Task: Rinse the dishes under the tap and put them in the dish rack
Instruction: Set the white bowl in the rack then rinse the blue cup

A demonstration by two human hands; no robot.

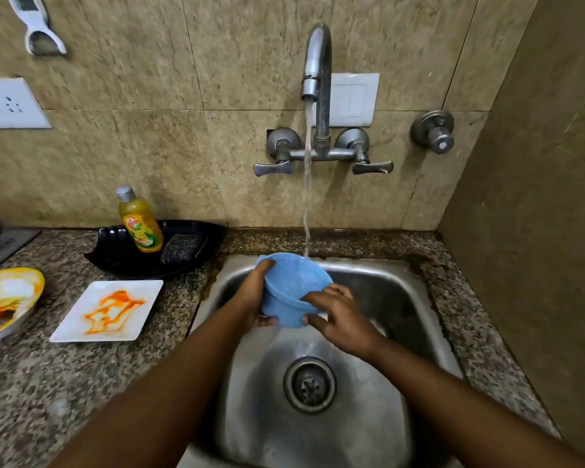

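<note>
A blue plastic bowl [289, 292] is held over the steel sink [419, 332], tilted so its mouth faces up toward the tap [316, 72]. Water runs from the tap into the bowl. My left hand [254, 295] grips the bowl's left side, thumb over the rim and fingers under the base. My right hand [338, 319] holds its right side with spread, curled fingers. On the counter to the left lie a white square plate [108, 310] smeared with orange sauce and a dirty yellow-rimmed bowl [5, 302]. No dish rack is in view.
A black tray [115, 255] at the back of the counter holds a yellow dish soap bottle [139, 221] and a scrub pad [181, 248]. Two tap handles [274, 167] stick out from the tiled wall. The drain [309, 385] lies below my hands. A side wall stands at right.
</note>
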